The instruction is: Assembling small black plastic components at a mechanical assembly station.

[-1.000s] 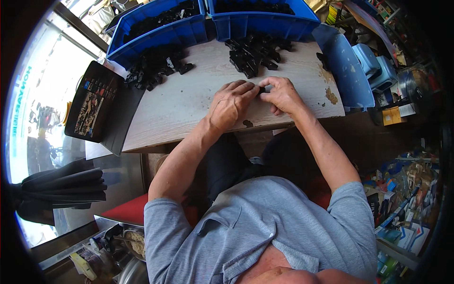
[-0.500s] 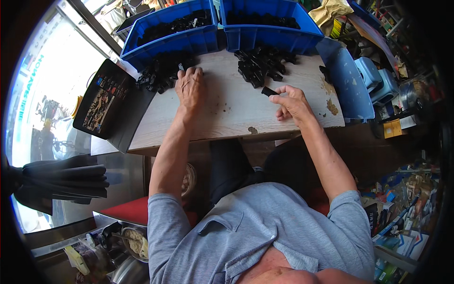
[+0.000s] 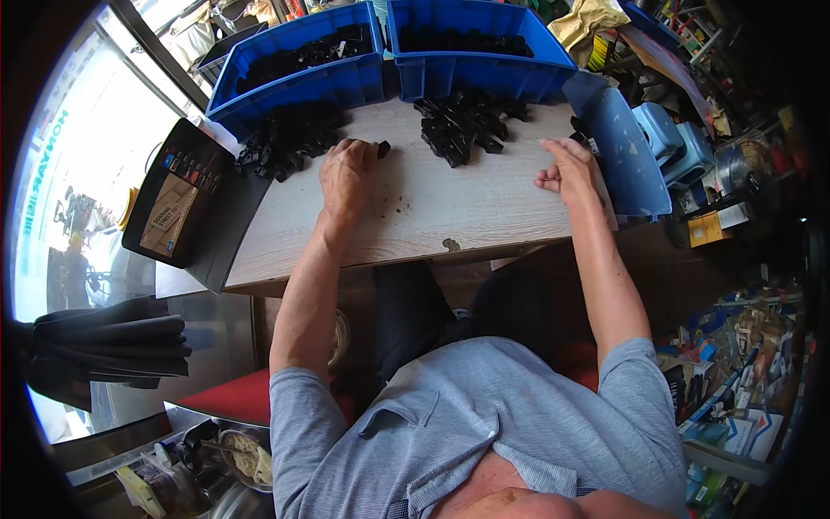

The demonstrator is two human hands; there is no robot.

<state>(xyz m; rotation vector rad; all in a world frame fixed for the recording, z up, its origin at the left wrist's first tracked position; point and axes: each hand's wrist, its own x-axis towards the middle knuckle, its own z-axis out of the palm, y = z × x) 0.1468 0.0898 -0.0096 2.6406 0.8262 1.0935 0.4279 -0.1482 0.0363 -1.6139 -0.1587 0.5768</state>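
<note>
My left hand (image 3: 346,177) is closed over the table beside the left pile of black plastic parts (image 3: 290,138). A small black plastic part (image 3: 383,150) sticks out at its fingertips. To the right, my right hand (image 3: 566,171) hovers by the light blue bin (image 3: 618,143) at the table's right edge. Its fingers are parted and I see nothing between them. Just beyond that hand, a black piece (image 3: 580,127) lies by the bin's rim. Another heap of black parts (image 3: 467,125) sits between the hands, farther back.
Two blue crates (image 3: 303,82) filled with black parts stand along the table's back. A tablet in a dark folding case (image 3: 177,195) leans at the left, its screen lit. Pale blue plastic containers (image 3: 661,134) are beyond the light blue bin. The wooden table (image 3: 415,229) has worn patches.
My right hand has moved right toward the light blue bin, and the black part it held is gone from its fingers. My left hand has drawn back from the pile with a small black part.
</note>
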